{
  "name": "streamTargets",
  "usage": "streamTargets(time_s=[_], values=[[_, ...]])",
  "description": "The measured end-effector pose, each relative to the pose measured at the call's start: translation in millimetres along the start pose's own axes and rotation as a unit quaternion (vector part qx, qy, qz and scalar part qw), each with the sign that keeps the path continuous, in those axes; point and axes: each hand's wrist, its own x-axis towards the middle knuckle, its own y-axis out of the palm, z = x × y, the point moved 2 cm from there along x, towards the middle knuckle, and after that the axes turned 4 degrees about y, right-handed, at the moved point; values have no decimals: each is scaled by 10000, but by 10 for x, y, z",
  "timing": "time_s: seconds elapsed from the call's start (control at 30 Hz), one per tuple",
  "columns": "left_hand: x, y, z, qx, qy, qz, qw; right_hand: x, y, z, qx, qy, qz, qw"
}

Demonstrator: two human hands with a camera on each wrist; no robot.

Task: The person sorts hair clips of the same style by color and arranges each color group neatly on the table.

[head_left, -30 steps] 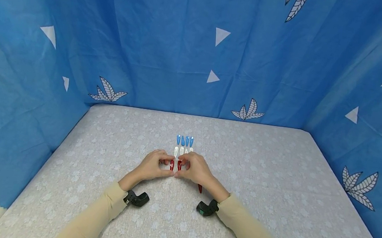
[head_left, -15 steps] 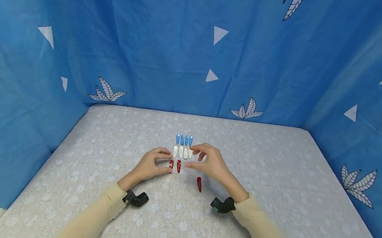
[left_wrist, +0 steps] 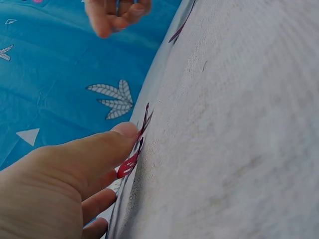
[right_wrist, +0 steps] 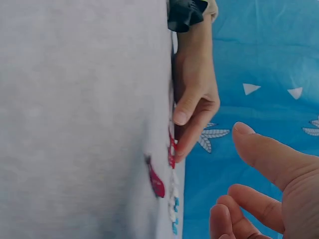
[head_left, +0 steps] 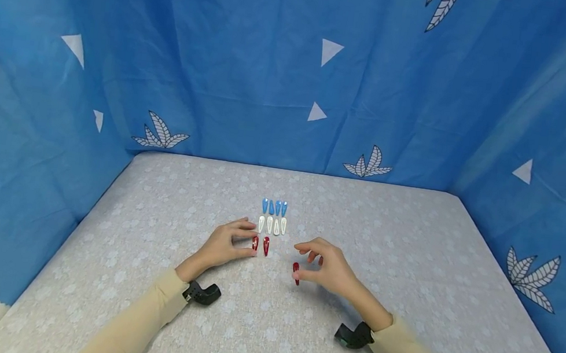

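Three red snap hair clips lie on the patterned cloth in the head view. My left hand [head_left: 221,245] rests beside the leftmost red hair clip [head_left: 255,244], its index finger and thumb at the clip's two ends, the other fingers loosely bent. Just right of it lies a second red hair clip [head_left: 266,247]. Farther right, my right hand [head_left: 331,268] hovers with thumb and fingers spread over the third red hair clip [head_left: 296,267], the thumb overlapping it in this view. The right wrist view shows this slanted clip [right_wrist: 156,181] apart from the fingers.
Behind the red clips run a row of several white hair clips [head_left: 269,225] and a row of several blue hair clips [head_left: 272,207]. The table [head_left: 392,230] has a pale floral cloth. A blue curtain [head_left: 253,68] encloses its back and sides.
My right hand has left the second red clip, moving right and towards me to the third one, with thumb and fingers opened apart. My left hand has stayed at the leftmost red clip.
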Motion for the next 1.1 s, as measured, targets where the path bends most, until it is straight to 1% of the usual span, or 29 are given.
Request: streamTargets(time_s=[0.17,0.43,0.73,0.97,1.1], values=[[11,4,-7,64,84,33,9999,-95,47,-108,-33,91,60,9999],[15,23,3,51,2,144,9999,-119,104,-209,-30,212,115,9997],[9,22,13,100,-3,148,9998,-119,170,-283,-81,64,153,9998],[8,7,7,116,-19,178,9998,-115,206,-291,-194,160,275,9993],[6,-1,11,144,-7,175,9997,-107,212,-280,-269,32,293,9992]])
